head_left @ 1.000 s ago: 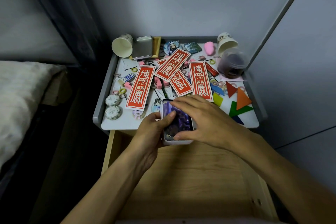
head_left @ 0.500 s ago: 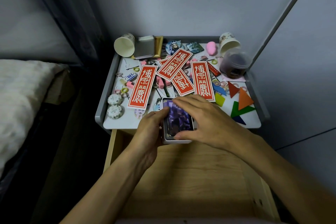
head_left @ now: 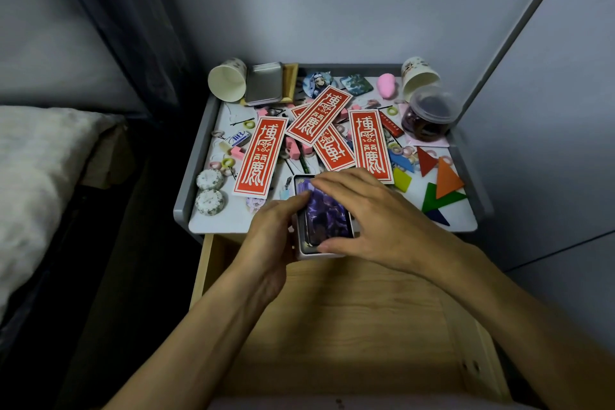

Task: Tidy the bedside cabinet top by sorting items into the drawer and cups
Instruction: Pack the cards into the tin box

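Bedside cabinet surface [head_left: 229,223], white with a raised grey rim, is sitting in the middle of the frame, crowded with small things. Below it, in the lower half of the frame, a pale wooden drawer [head_left: 349,326] is standing pulled open.

At the front edge of the surface, partly overhanging the drawer, a small white tin [head_left: 311,255] is holding a stack of purple cards [head_left: 327,216]. The left hand [head_left: 273,236] is gripping the tin's left side. Its thumb is lying on the top card, and its other fingers are hidden behind the tin. The right hand [head_left: 379,220] is arching over the tin. Its fingers [head_left: 336,178] are touching the far end and its thumb is pressing the near end, pinching the purple cards lengthwise.

Behind the hands, four red paper slips [head_left: 259,156] with white characters are lying overlapped. One paper cup [head_left: 228,81] is lying on its side in the upper left corner of the surface, beside a flat silver case [head_left: 264,83]. A second paper cup [head_left: 419,76] is tipping in the upper right corner, just behind a clear lidded jar [head_left: 427,116] with dark contents. Flat coloured shapes [head_left: 446,180] are lying along the right edge. Two round patterned discs [head_left: 209,180] are sitting near the left edge. A bed [head_left: 33,176] is showing at the left of the frame.
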